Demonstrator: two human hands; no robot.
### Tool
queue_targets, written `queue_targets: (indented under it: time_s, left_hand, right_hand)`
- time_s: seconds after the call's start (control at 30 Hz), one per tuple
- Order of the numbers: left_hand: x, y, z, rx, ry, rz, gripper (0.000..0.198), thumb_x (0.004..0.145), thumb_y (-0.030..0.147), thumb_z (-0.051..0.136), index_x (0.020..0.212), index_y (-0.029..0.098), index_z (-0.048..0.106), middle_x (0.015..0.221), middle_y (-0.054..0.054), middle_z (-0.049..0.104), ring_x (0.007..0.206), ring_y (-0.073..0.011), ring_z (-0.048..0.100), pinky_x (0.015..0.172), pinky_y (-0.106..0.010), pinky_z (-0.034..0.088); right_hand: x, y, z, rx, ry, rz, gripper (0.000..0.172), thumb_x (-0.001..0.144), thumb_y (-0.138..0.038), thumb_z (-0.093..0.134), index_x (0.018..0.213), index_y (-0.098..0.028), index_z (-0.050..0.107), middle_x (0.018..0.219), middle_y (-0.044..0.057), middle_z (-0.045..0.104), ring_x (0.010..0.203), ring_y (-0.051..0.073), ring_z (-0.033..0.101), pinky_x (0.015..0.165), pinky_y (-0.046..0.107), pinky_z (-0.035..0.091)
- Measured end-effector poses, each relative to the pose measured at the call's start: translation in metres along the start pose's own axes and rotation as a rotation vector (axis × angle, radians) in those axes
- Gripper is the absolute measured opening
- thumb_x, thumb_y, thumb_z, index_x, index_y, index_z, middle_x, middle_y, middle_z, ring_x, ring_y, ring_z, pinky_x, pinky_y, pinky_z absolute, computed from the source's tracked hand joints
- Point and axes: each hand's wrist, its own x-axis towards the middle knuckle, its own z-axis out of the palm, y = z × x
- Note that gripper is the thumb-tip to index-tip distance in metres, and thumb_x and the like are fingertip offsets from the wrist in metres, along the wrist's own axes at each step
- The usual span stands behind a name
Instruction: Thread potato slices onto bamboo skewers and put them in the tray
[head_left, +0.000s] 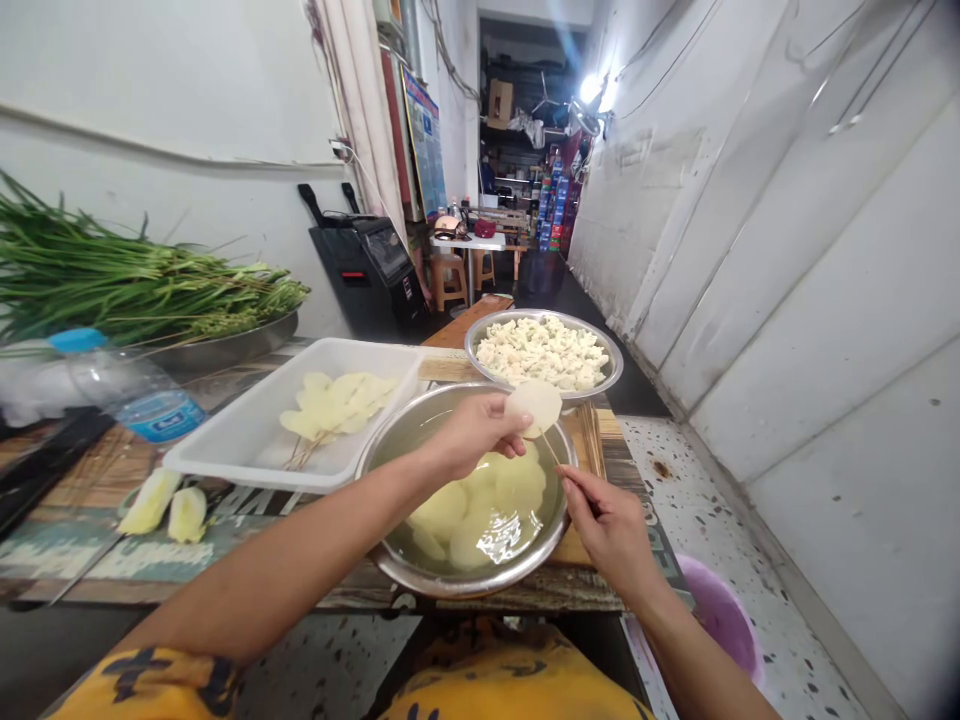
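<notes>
My left hand (487, 430) pinches a thin round potato slice (534, 405) over the far rim of a metal bowl (382, 555). Between the fingers of my right hand (611, 520) is the lower end of a thin wooden skewer (552, 450), whose upper end meets the slice. How deep it goes in is hidden. Several pale potato slices (465, 510) lie under water in the bowl. To the left, a white plastic tray (225, 440) holds skewered slices (337, 403), their sticks pointing toward me. A bundle of bare skewers (590, 440) lies beside the bowl on the right.
Behind the bowl stands a metal basin of cauliflower florets (544, 350). Leafy greens (135, 270), a water bottle (135, 385) and two peeled vegetable pieces (169, 505) are on the left, near a knife (86, 570). A purple tub (720, 620) sits on the floor at right.
</notes>
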Motion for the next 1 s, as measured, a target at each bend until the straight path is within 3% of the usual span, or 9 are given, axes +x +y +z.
queue_targets:
  time_s: [0.17,0.23,0.33,0.47,0.6,0.73,0.83,0.9,1.0]
  left_hand:
    - [-0.002,0.001,-0.001,-0.019,0.006,0.024,0.011,0.075,0.019,0.064,0.079,0.01,0.059,0.063,-0.002,0.062,0.048,-0.0081,0.057,0.047,-0.019,0.041]
    - [-0.003,0.002,-0.001,-0.068,-0.017,-0.002,0.012,0.076,0.021,0.063,0.079,0.01,0.059,0.065,-0.002,0.062,0.049,-0.0085,0.058,0.048,-0.019,0.042]
    - [-0.003,0.001,-0.002,-0.137,-0.05,-0.017,0.014,0.075,0.022,0.065,0.081,0.01,0.059,0.065,-0.001,0.061,0.05,-0.008,0.059,0.049,-0.018,0.042]
    - [-0.002,-0.001,-0.001,-0.146,-0.019,0.073,0.018,0.072,0.024,0.068,0.079,0.011,0.059,0.067,0.0,0.061,0.05,-0.008,0.059,0.049,-0.019,0.043]
    - [-0.002,-0.001,0.001,-0.077,0.073,0.151,0.017,0.072,0.024,0.069,0.076,0.011,0.059,0.066,0.0,0.06,0.051,-0.0097,0.06,0.05,-0.021,0.045]
    - [-0.001,0.0,0.001,-0.102,0.086,0.099,0.016,0.073,0.024,0.068,0.076,0.011,0.059,0.067,-0.002,0.062,0.051,-0.0104,0.061,0.05,-0.021,0.046]
    - [-0.001,0.001,0.001,-0.121,0.1,0.073,0.017,0.073,0.024,0.068,0.076,0.011,0.059,0.069,-0.002,0.063,0.052,-0.0106,0.062,0.05,-0.021,0.046]
    - [-0.002,0.001,0.001,-0.131,0.11,0.075,0.018,0.072,0.024,0.069,0.076,0.011,0.059,0.068,-0.002,0.063,0.051,-0.0102,0.061,0.049,-0.02,0.046]
    - [-0.002,0.002,0.0,-0.161,0.096,0.064,0.015,0.073,0.022,0.069,0.077,0.01,0.06,0.069,-0.002,0.063,0.05,-0.0089,0.06,0.049,-0.019,0.046]
  right_hand:
    - [-0.005,-0.001,0.003,-0.124,0.079,-0.136,0.026,0.086,-0.019,0.053,0.107,-0.017,0.069,0.091,0.011,0.072,0.077,0.02,0.067,0.073,0.032,0.052]
    - [-0.004,-0.005,0.002,0.088,0.042,0.024,0.023,0.087,-0.023,0.054,0.104,-0.017,0.068,0.074,0.006,0.068,0.06,0.015,0.062,0.058,0.026,0.051]
    - [0.004,-0.01,-0.004,0.645,-0.167,0.393,0.022,0.087,-0.033,0.056,0.098,-0.016,0.066,0.047,-0.008,0.042,0.031,0.004,0.032,0.03,0.015,0.03]
    - [0.015,-0.011,-0.013,1.156,-0.374,0.653,0.02,0.077,-0.036,0.067,0.084,-0.017,0.064,0.045,-0.014,0.023,0.028,0.0,0.004,0.021,0.013,0.012]
    - [0.015,-0.009,-0.011,0.835,-0.273,0.527,0.022,0.084,-0.036,0.059,0.092,-0.017,0.067,0.044,-0.012,0.032,0.027,0.002,0.019,0.025,0.013,0.019]
    - [0.008,-0.005,-0.006,0.024,0.019,-0.029,0.023,0.086,-0.023,0.055,0.102,-0.016,0.07,0.066,0.004,0.066,0.056,0.014,0.06,0.053,0.024,0.049]
    - [0.003,0.0,0.0,-0.335,0.101,-0.295,0.027,0.087,-0.016,0.052,0.108,-0.016,0.069,0.082,0.01,0.072,0.069,0.018,0.066,0.065,0.028,0.051]
    - [0.002,-0.001,0.003,-0.329,0.113,-0.281,0.027,0.087,-0.017,0.051,0.107,-0.015,0.069,0.077,0.01,0.071,0.067,0.018,0.065,0.064,0.027,0.051]
    - [0.004,-0.009,0.002,0.123,0.006,0.042,0.023,0.088,-0.029,0.051,0.098,-0.015,0.068,0.056,0.001,0.058,0.046,0.011,0.053,0.044,0.021,0.044]
